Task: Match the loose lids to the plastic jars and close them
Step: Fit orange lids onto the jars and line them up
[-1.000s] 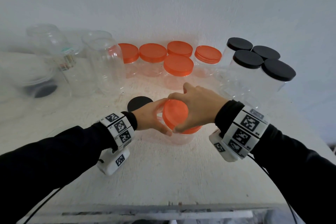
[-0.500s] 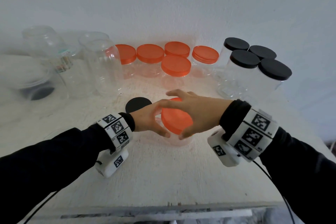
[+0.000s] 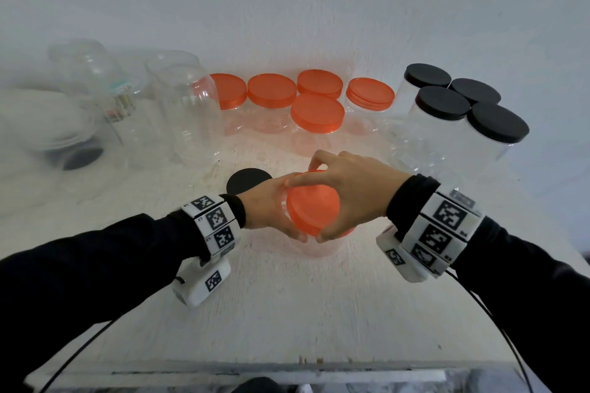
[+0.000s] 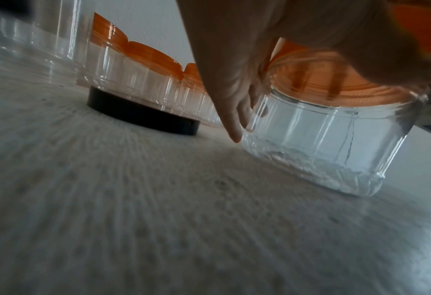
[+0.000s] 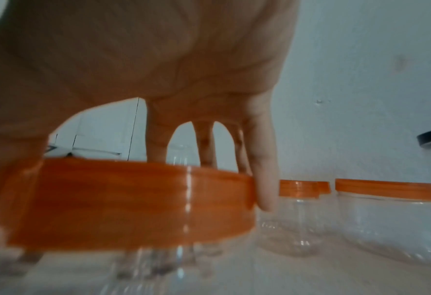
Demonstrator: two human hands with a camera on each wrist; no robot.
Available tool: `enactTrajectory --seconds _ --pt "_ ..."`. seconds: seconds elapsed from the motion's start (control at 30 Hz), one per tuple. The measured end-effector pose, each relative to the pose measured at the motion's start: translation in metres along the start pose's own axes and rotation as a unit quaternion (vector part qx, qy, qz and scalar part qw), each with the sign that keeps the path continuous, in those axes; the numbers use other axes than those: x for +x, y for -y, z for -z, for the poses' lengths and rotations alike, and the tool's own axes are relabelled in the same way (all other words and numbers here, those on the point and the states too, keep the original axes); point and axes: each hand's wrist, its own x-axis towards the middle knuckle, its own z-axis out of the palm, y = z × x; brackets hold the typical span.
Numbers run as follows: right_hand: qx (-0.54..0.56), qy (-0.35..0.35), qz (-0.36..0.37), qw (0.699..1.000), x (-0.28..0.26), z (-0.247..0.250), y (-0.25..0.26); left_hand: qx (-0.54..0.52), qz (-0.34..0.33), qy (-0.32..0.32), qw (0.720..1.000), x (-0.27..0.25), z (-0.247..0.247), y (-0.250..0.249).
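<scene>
Orange lid blurred — jar beneath smeared, edge-cropped.

Head view: high above the table, facing forward and down toward the wall. Left wrist view: low by the table top, close left of the jar, looking right. Right wrist view: close behind the lid, facing the wall. All share jar and lid.

text: none legible | wrist bands: square coded markers, tiny print beside them too small to read
</scene>
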Motion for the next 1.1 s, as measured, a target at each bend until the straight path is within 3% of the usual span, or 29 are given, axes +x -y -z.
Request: enactTrajectory --seconds 0.33,0.4,0.53,0.6,0.73,0.93,1.1 --pt "0.023 -0.083 -0.143 0.986 0.0 -0.017 0.02 -0.006 -0.006 -0.002 1.0 0.0 -0.001 0.0" --pt "0.003 -0.064 -0.135 0.989 -0.002 -0.015 0.019 -0.012 -0.003 -0.002 1.0 0.0 -0.001 0.001" --pt "0.05 0.069 -0.025 0.996 -0.006 -0.003 0.001 -0.02 0.002 0.01 1.0 -0.001 -0.001 0.002" --pt "0.064 0.101 0.008 0.993 -0.005 0.0 -0.004 -0.031 0.008 0.033 0.999 -0.001 0.0 0.002" --pt "0.057 0.073 0.015 0.996 -0.002 -0.002 -0.006 -0.052 0.014 0.071 0.996 -0.003 0.0 0.002" --pt "0.019 0.035 0.004 0.999 -0.004 -0.001 -0.002 -0.014 0.008 0.033 0.999 -0.001 0.002 0.003" --pt "-0.008 -0.03 -0.066 0.997 -0.003 -0.006 0.01 -0.008 0.003 0.005 1.0 0.0 -0.001 -0.001"
